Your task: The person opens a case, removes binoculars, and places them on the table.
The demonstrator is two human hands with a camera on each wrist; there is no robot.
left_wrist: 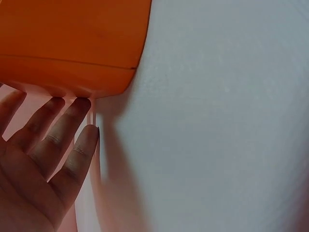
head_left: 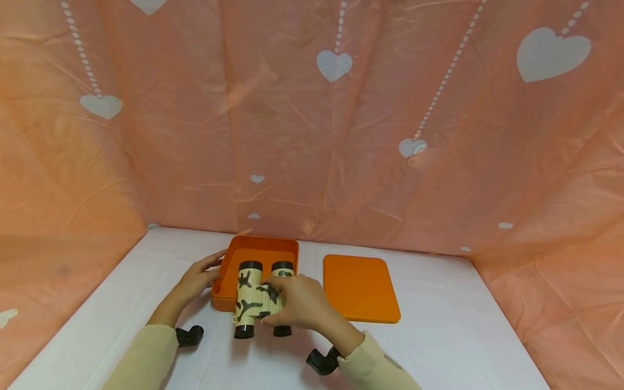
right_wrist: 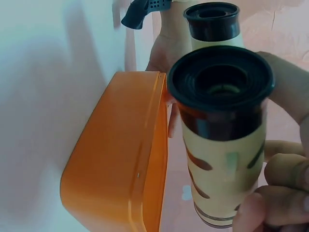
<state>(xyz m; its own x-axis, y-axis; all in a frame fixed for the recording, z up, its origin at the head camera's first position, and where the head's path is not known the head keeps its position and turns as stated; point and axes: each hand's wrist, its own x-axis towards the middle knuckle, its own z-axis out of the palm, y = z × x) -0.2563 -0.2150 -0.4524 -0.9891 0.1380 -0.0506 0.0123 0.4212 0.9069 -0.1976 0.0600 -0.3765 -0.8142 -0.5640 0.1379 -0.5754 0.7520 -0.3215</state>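
Camouflage-patterned binoculars (head_left: 249, 298), cream with dark blotches and black ends, are held by my right hand (head_left: 307, 303) over the front part of an orange box (head_left: 223, 300). In the right wrist view, the binoculars' (right_wrist: 224, 159) black eyepieces face the camera and the fingers curl at the far side. My left hand (head_left: 197, 279) is at the box's left side. Its fairly straight fingertips touch the wall of the box (left_wrist: 72, 79) in the left wrist view. The box's open top faces up, and its visible floor is bare.
An orange lid (head_left: 362, 290) lies flat on the white tabletop (head_left: 453, 325), to the right of the box. Pink cloth (head_left: 287, 135) with pale hearts surrounds the table at the back and sides. Black wrist devices (head_left: 190, 336) are on both wrists.
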